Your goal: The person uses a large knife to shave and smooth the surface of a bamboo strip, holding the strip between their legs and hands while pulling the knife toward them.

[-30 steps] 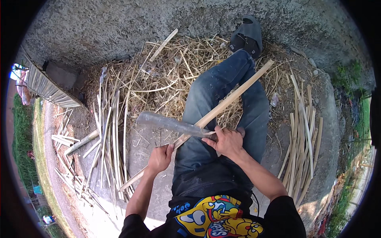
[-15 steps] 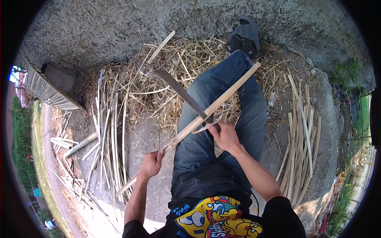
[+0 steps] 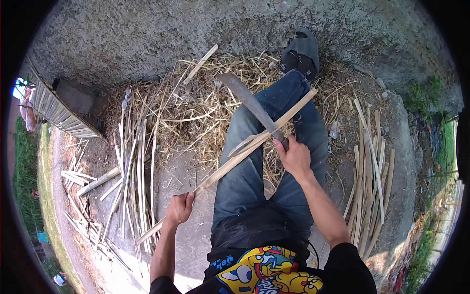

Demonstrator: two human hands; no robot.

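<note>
My left hand (image 3: pixel 179 208) is closed around the lower part of a long pale bamboo strip (image 3: pixel 227 169). The strip runs diagonally across my thighs, its far end near my knee. My right hand (image 3: pixel 295 158) grips the handle of a machete (image 3: pixel 249 102) with a dark, curved-tip blade. The blade lies across the strip, pointing far left. A thin curled shaving (image 3: pixel 241 144) is peeled from the strip, still attached beside the blade. The machete's handle is mostly hidden in my fingers.
Split bamboo strips (image 3: pixel 131 171) lie on the left, and another bundle (image 3: pixel 368 183) lies on the right. Shavings (image 3: pixel 200 110) cover the ground ahead, below a rough concrete wall (image 3: pixel 196 29). A slatted bamboo panel (image 3: pixel 63 110) stands at the far left.
The machete has moved right and up along the strip with my right hand, and its tip has swung right. My left hand and the strip have shifted slightly left and nearer.
</note>
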